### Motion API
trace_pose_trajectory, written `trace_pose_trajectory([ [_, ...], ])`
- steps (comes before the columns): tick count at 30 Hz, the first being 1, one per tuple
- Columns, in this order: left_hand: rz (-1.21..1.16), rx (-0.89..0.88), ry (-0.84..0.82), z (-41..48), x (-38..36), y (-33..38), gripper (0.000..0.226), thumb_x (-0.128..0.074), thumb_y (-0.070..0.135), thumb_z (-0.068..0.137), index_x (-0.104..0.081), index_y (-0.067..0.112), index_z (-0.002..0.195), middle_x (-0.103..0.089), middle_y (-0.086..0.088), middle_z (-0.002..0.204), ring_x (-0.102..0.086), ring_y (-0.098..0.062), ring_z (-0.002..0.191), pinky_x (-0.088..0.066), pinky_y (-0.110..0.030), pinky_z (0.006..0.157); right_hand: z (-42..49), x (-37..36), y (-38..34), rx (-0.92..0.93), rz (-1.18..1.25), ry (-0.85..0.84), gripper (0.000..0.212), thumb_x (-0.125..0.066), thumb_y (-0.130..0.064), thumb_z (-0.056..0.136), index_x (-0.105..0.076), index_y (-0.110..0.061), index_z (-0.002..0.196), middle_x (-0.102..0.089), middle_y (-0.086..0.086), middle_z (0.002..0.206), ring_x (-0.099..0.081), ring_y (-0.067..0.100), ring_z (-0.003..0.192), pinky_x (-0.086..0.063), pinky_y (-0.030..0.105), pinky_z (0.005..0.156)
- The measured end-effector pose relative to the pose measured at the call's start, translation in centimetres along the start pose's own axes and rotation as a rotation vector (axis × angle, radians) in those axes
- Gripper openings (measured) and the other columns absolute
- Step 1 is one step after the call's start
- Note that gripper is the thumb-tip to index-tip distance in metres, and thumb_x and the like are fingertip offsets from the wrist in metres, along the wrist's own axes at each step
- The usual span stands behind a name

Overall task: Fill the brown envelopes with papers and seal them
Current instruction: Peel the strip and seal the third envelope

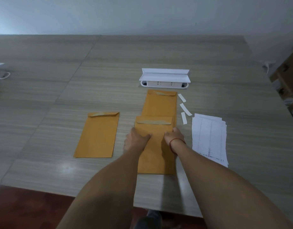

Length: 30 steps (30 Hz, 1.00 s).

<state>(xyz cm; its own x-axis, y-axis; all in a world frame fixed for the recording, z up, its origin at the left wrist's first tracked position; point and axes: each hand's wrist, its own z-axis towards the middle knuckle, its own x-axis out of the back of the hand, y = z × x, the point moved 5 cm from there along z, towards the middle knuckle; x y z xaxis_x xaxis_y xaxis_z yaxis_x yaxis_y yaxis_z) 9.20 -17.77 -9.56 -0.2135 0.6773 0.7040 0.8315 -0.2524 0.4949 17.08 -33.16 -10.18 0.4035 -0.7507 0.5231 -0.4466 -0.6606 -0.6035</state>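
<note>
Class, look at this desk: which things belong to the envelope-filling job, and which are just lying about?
Belong to the job: near envelope, under the left hand and right hand; far envelope; left envelope; stack of papers.
Lying about: white strips beside the far envelope; white socket box; cardboard boxes at far right.

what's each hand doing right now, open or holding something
left hand: open, pressing flat on the near envelope.
right hand: fingers curled on the same envelope; whether it grips cannot be told.
</note>
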Motion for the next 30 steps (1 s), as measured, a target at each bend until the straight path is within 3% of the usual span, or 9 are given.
trace_pose_trajectory([
  [3, 0.044, -0.049, -0.024, 1.7, 0.8, 2.2, 0.095, -0.064, 0.065, 0.073, -0.019, 0.031, 0.15, -0.043, -0.013, 0.141, -0.041, -0.036, 0.131, -0.039, -0.049, 0.105, 1.2, 0.6, -2.1, 0.044, 0.039, 0.005, 0.027, -0.046, -0.009, 0.091, -0.056, -0.009, 0.116, -0.06, 0.011, 0.116, -0.056, 0.028, 0.096, -0.045, 0.032, 0.076],
  [5, 0.076, -0.071, -0.046, 3.0, 1.1, 3.7, 0.098, -0.064, 0.059, 0.076, -0.009, 0.03, 0.152, -0.039, -0.016, 0.143, -0.036, -0.036, 0.134, -0.036, -0.049, 0.108, 2.3, 1.1, -3.3, 0.055, 0.036, 0.039, 0.01, -0.047, -0.002, 0.088, -0.053, -0.007, 0.096, -0.057, 0.009, 0.099, -0.052, 0.026, 0.086, -0.042, 0.03, 0.071],
  [8, 0.123, -0.098, -0.023, 4.6, 1.4, 6.3, 0.09, -0.067, 0.049, 0.079, -0.021, 0.015, 0.148, -0.04, -0.017, 0.142, -0.035, -0.034, 0.134, -0.035, -0.045, 0.106, 4.4, 1.9, -5.0, 0.032, 0.045, 0.122, 0.017, -0.05, 0.003, 0.087, -0.045, -0.009, 0.076, -0.049, 0.006, 0.078, -0.051, 0.025, 0.081, -0.041, 0.029, 0.067],
  [12, 0.143, -0.16, 0.016, 7.8, 1.4, 9.8, 0.065, -0.071, 0.042, 0.079, -0.046, 0.006, 0.126, -0.05, -0.014, 0.127, -0.048, -0.03, 0.12, -0.043, -0.04, 0.1, 7.6, 2.8, -7.1, 0.009, 0.012, 0.2, 0.016, -0.049, 0.004, 0.09, -0.06, -0.005, 0.099, -0.059, 0.01, 0.098, -0.06, 0.028, 0.093, -0.042, 0.03, 0.067],
  [16, 0.108, -0.234, 0.012, 10.8, 0.6, 13.0, 0.06, -0.073, 0.032, 0.08, -0.046, 0.005, 0.127, -0.047, -0.014, 0.129, -0.048, -0.029, 0.119, -0.043, -0.038, 0.1, 10.6, 3.7, -8.8, -0.002, -0.005, 0.261, 0.031, -0.049, 0.006, 0.089, -0.059, 0.004, 0.118, -0.06, 0.017, 0.122, -0.058, 0.032, 0.114, -0.049, 0.035, 0.09],
  [19, 0.132, -0.232, -0.013, 12.9, -0.3, 14.2, 0.056, -0.074, 0.03, 0.079, -0.05, 0.005, 0.123, -0.049, -0.013, 0.127, -0.05, -0.03, 0.118, -0.044, -0.039, 0.097, 12.9, 3.6, -9.5, -0.01, 0.032, 0.262, 0.016, -0.049, 0.006, 0.087, -0.06, -0.003, 0.093, -0.06, 0.011, 0.096, -0.061, 0.027, 0.084, -0.047, 0.032, 0.067],
  [22, 0.168, -0.204, -0.057, 13.4, -0.7, 14.5, 0.046, -0.071, 0.031, 0.08, -0.054, 0.005, 0.114, -0.055, -0.013, 0.12, -0.055, -0.029, 0.11, -0.05, -0.037, 0.089, 13.4, 3.2, -9.9, -0.01, 0.002, 0.267, 0.034, -0.052, 0.003, 0.083, -0.034, -0.016, 0.063, -0.038, -0.001, 0.066, -0.038, 0.015, 0.055, -0.031, 0.024, 0.048],
  [25, 0.145, -0.187, -0.068, 13.0, -0.3, 14.3, 0.043, -0.068, 0.03, 0.083, -0.055, 0.003, 0.113, -0.057, -0.014, 0.117, -0.057, -0.029, 0.106, -0.05, -0.035, 0.082, 12.8, 2.9, -10.1, 0.028, -0.021, 0.238, 0.027, -0.052, 0.0, 0.083, -0.037, -0.016, 0.067, -0.04, 0.0, 0.068, -0.043, 0.02, 0.064, -0.034, 0.026, 0.052],
  [30, 0.101, -0.208, -0.052, 11.1, 1.8, 13.3, 0.059, -0.063, 0.033, 0.088, -0.046, 0.0, 0.133, -0.05, -0.016, 0.135, -0.05, -0.032, 0.123, -0.046, -0.04, 0.097, 10.3, 2.3, -11.4, 0.14, -0.111, 0.13, 0.007, -0.052, -0.009, 0.086, -0.055, -0.009, 0.093, -0.056, 0.008, 0.095, -0.055, 0.026, 0.085, -0.044, 0.031, 0.066],
])
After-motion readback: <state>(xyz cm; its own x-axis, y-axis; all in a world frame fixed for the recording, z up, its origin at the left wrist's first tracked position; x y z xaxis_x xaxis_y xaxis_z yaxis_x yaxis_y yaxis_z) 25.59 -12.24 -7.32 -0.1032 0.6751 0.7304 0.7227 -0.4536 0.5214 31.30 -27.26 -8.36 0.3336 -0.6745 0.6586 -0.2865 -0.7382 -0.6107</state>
